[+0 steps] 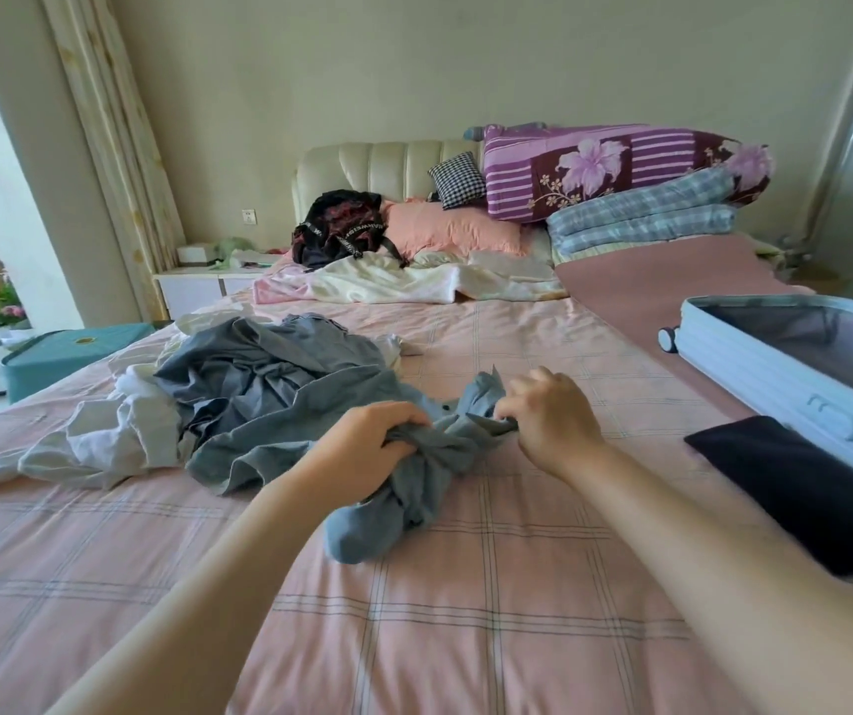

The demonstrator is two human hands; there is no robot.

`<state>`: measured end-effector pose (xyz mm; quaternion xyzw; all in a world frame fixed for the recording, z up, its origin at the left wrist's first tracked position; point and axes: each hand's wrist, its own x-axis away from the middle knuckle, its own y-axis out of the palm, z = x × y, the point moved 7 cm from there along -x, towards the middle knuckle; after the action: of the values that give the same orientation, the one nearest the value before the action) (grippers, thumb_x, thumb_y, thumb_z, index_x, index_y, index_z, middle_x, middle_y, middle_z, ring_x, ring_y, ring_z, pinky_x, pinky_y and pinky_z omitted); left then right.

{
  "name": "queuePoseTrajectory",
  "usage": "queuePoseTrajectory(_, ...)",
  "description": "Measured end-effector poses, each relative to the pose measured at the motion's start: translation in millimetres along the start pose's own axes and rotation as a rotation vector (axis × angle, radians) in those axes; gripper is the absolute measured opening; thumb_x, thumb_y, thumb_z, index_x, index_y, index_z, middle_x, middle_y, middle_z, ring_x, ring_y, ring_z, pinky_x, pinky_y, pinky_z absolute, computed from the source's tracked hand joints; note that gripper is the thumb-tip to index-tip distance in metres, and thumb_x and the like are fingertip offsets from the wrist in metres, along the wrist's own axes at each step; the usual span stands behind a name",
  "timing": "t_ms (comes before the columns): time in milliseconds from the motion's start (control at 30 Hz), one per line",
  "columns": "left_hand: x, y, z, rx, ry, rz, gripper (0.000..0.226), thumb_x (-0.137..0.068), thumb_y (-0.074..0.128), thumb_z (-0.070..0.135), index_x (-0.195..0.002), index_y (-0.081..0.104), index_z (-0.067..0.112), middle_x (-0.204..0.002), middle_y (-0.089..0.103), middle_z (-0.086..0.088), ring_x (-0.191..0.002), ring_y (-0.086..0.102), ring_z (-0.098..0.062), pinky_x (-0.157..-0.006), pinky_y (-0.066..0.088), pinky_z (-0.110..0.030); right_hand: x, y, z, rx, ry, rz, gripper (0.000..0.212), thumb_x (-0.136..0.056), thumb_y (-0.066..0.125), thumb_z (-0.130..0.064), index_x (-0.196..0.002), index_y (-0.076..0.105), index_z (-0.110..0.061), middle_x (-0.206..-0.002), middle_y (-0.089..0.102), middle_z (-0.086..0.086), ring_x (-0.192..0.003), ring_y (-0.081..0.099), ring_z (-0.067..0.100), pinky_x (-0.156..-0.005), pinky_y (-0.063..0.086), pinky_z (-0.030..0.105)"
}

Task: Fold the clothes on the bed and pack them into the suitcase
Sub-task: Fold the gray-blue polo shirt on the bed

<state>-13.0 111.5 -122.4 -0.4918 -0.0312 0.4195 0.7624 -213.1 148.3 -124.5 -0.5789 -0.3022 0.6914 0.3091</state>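
left hand (370,443) fisted around bunched blue garment (414,477), right hand (550,418) pinching its far end, pink bed (465,611) underneath

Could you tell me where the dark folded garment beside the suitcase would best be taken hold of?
Probably at the long edge facing the bed's middle. The dark folded garment lies flat against the open suitcase, so fingers could slide under from that free side and lift it still folded.

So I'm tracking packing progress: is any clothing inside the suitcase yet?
No, the open suitcase shows only bare lining; both hands grip a blue garment.
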Motion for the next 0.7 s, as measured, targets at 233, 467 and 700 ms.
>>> queuePoseTrajectory(233, -3, 1, -27, -0.29, -0.247, -0.05, 0.02, -0.092, 0.056, 0.02, -0.107, 0.058, 0.032, -0.103, 0.068, 0.005, -0.09, 0.062, -0.021, -0.077, 0.051, -0.033, 49, 15, 65, 0.267, 0.285, -0.407, 0.055, -0.081, 0.06, -0.016, -0.133, 0.056, -0.031, -0.143, 0.038, 0.01, -0.13, 0.032, 0.031, -0.109, 0.028, 0.043)
queuePoseTrajectory(467, 4, 13, -24, -0.508, -0.164, -0.109, 0.072, -0.082, 0.051, 0.005, -0.149, 0.036, 0.028, -0.153, 0.04, 0.003, -0.14, 0.036, -0.021, -0.114, 0.028, -0.038, 39, 9, 4, -0.586, 0.198, -0.289, 0.024, -0.081, 0.06, -0.013, -0.103, 0.061, -0.022, -0.084, 0.06, -0.007, -0.071, 0.055, 0.011, -0.069, 0.047, 0.033)
queuePoseTrajectory(700, 2, 33, -19, -0.258, -0.063, -0.183, 0.04, -0.091, 0.042, 0.005, -0.109, 0.065, 0.033, -0.105, 0.056, 0.004, -0.101, 0.054, -0.021, -0.086, 0.041, -0.026, 57, 52, -18, -0.404, 0.113, -0.613, 0.069, -0.082, 0.063, -0.03, -0.146, 0.038, -0.036, -0.146, 0.045, -0.008, -0.135, 0.041, 0.013, -0.115, 0.029, 0.04)
